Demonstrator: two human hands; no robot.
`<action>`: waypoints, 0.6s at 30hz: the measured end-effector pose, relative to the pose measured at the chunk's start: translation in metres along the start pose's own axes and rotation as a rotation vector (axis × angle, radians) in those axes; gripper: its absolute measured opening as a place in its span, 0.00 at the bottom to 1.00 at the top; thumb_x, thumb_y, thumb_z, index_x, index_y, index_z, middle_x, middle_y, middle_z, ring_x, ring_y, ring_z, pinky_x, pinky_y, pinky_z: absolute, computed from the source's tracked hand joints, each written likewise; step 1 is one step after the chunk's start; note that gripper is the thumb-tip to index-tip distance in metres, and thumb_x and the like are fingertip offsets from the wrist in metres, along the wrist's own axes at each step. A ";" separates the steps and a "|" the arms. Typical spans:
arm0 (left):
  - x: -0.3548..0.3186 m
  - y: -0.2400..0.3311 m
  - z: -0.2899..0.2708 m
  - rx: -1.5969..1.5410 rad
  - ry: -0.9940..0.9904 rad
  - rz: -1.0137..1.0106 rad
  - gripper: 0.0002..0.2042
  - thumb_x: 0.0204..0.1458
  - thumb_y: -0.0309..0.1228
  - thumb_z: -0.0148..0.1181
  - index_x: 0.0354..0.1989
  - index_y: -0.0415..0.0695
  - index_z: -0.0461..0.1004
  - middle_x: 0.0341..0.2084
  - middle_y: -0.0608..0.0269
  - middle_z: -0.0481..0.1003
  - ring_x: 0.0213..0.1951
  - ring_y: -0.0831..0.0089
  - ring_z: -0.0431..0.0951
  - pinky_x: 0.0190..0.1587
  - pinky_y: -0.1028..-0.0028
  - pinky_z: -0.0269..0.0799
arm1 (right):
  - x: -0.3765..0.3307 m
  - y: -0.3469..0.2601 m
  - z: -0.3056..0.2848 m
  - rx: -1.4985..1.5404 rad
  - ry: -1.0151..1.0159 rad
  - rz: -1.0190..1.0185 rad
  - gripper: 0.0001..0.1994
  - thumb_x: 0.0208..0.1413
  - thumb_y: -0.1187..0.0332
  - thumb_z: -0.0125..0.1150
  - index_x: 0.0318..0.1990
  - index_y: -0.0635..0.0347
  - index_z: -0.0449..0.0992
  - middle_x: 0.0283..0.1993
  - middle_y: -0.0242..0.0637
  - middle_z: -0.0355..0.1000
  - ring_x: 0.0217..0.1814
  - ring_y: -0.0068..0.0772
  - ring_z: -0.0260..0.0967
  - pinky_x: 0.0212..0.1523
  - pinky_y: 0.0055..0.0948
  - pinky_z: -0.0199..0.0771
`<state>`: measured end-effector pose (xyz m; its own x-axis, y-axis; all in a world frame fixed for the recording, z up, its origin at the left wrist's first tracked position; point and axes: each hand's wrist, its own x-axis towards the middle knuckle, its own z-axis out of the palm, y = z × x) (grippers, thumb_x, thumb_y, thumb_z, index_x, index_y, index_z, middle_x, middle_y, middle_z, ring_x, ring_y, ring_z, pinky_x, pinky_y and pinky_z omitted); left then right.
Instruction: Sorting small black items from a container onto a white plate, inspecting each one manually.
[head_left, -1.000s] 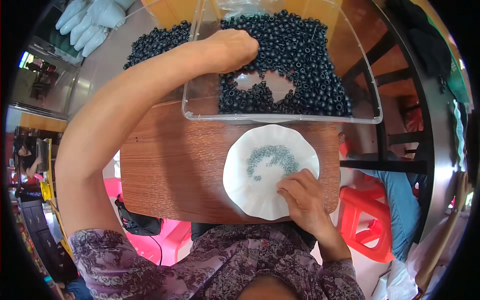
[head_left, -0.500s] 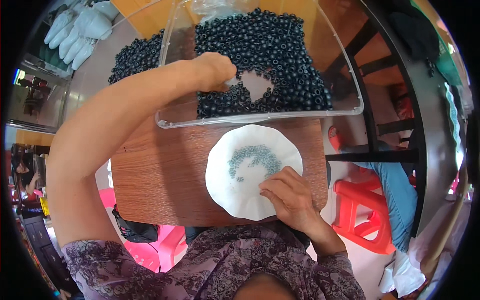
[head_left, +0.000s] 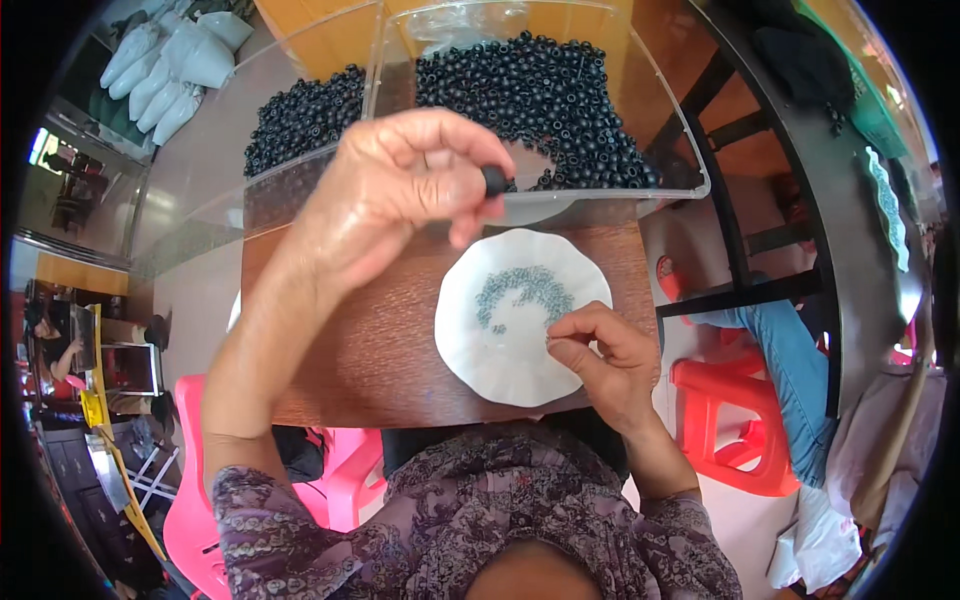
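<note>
Raised over the near rim of the clear plastic bin, my left hand [head_left: 395,195] pinches a round black piece [head_left: 494,181] between thumb and fingers. In the bin [head_left: 600,196] lie many small black round pieces [head_left: 520,90] with holes. My right hand [head_left: 615,362] is closed in a pinch at the right edge of the white wavy-rimmed plate [head_left: 465,355]. Whatever sits at those fingertips is too small to make out. Tiny grey-green pieces [head_left: 525,285] lie in a curved band on the plate.
Beneath the plate is a brown wooden table [head_left: 350,350]. More black pieces [head_left: 310,110] lie at the far left. A red stool [head_left: 735,430] and a person's jeans leg [head_left: 790,385] are at right, a pink chair [head_left: 195,480] at left. White bags [head_left: 190,60] sit far left.
My left hand has come back from the pile toward me and now shows a black piece in its pinch. My right hand stays pinched by the plate. The whole view has shifted slightly.
</note>
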<state>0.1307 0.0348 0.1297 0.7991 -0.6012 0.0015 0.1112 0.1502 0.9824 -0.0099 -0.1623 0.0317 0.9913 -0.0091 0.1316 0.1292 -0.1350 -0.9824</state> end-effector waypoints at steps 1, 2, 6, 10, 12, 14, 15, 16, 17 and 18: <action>-0.010 -0.006 0.007 -0.067 0.011 -0.001 0.11 0.46 0.26 0.61 0.36 0.35 0.72 0.23 0.56 0.74 0.20 0.74 0.73 0.23 0.79 0.70 | -0.002 -0.002 0.001 0.055 -0.002 0.036 0.06 0.44 0.82 0.60 0.32 0.66 0.74 0.31 0.32 0.70 0.34 0.20 0.66 0.36 0.18 0.64; -0.018 -0.011 0.012 -0.201 -0.025 0.015 0.11 0.47 0.24 0.60 0.38 0.33 0.72 0.27 0.52 0.75 0.25 0.74 0.74 0.26 0.77 0.72 | -0.004 -0.003 0.002 0.110 0.000 0.075 0.06 0.45 0.82 0.60 0.32 0.67 0.74 0.31 0.32 0.70 0.34 0.19 0.66 0.37 0.17 0.65; -0.039 -0.050 0.022 -0.439 -0.063 -0.049 0.12 0.49 0.25 0.59 0.39 0.31 0.71 0.32 0.51 0.74 0.26 0.69 0.75 0.29 0.72 0.71 | -0.008 -0.011 0.003 0.116 -0.002 0.069 0.06 0.46 0.82 0.60 0.33 0.68 0.74 0.32 0.32 0.71 0.35 0.19 0.67 0.37 0.17 0.66; -0.049 -0.083 0.032 -0.604 -0.028 -0.092 0.11 0.50 0.25 0.57 0.40 0.33 0.69 0.30 0.54 0.73 0.27 0.70 0.74 0.31 0.72 0.70 | -0.012 -0.017 0.003 0.179 0.086 0.099 0.06 0.46 0.83 0.59 0.34 0.68 0.73 0.33 0.34 0.72 0.35 0.21 0.69 0.37 0.18 0.68; -0.055 -0.091 0.043 -0.624 0.010 -0.118 0.11 0.50 0.27 0.57 0.40 0.35 0.70 0.28 0.56 0.73 0.26 0.73 0.72 0.29 0.73 0.67 | -0.015 -0.019 0.002 0.187 0.116 0.073 0.07 0.46 0.83 0.59 0.34 0.69 0.73 0.32 0.35 0.72 0.35 0.22 0.70 0.37 0.18 0.69; -0.057 -0.098 0.049 -0.634 0.045 -0.136 0.11 0.50 0.29 0.58 0.39 0.36 0.70 0.27 0.58 0.72 0.25 0.76 0.70 0.28 0.74 0.65 | -0.015 -0.019 0.001 0.208 0.156 0.003 0.07 0.45 0.84 0.59 0.34 0.70 0.72 0.31 0.37 0.73 0.33 0.24 0.71 0.37 0.19 0.70; -0.059 -0.102 0.051 -0.660 0.037 -0.135 0.11 0.50 0.29 0.57 0.40 0.36 0.70 0.27 0.59 0.72 0.25 0.77 0.70 0.29 0.74 0.64 | -0.016 -0.019 0.002 0.202 0.158 0.011 0.07 0.45 0.84 0.59 0.34 0.70 0.72 0.31 0.37 0.73 0.33 0.24 0.71 0.37 0.19 0.70; -0.061 -0.105 0.053 -0.684 0.029 -0.134 0.12 0.51 0.29 0.57 0.41 0.36 0.69 0.27 0.60 0.72 0.25 0.77 0.69 0.29 0.75 0.64 | -0.017 -0.020 0.003 0.221 0.173 0.003 0.07 0.45 0.84 0.59 0.34 0.70 0.72 0.31 0.37 0.73 0.34 0.24 0.71 0.37 0.19 0.70; -0.063 -0.105 0.056 -0.691 0.028 -0.139 0.12 0.51 0.29 0.57 0.41 0.36 0.69 0.27 0.60 0.72 0.25 0.77 0.69 0.29 0.75 0.64 | -0.019 -0.021 0.004 0.241 0.188 -0.005 0.07 0.45 0.84 0.59 0.34 0.70 0.72 0.31 0.37 0.73 0.34 0.24 0.71 0.37 0.19 0.70; -0.064 -0.105 0.058 -0.713 0.032 -0.129 0.11 0.52 0.28 0.54 0.41 0.35 0.70 0.28 0.58 0.72 0.25 0.74 0.71 0.31 0.74 0.66 | -0.021 -0.018 0.003 0.248 0.157 -0.005 0.08 0.46 0.83 0.60 0.36 0.68 0.74 0.34 0.32 0.72 0.35 0.18 0.68 0.37 0.17 0.68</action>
<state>0.0332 0.0118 0.0370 0.7692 -0.6273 -0.1219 0.5553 0.5617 0.6133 -0.0328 -0.1571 0.0463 0.9769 -0.1649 0.1360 0.1554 0.1112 -0.9816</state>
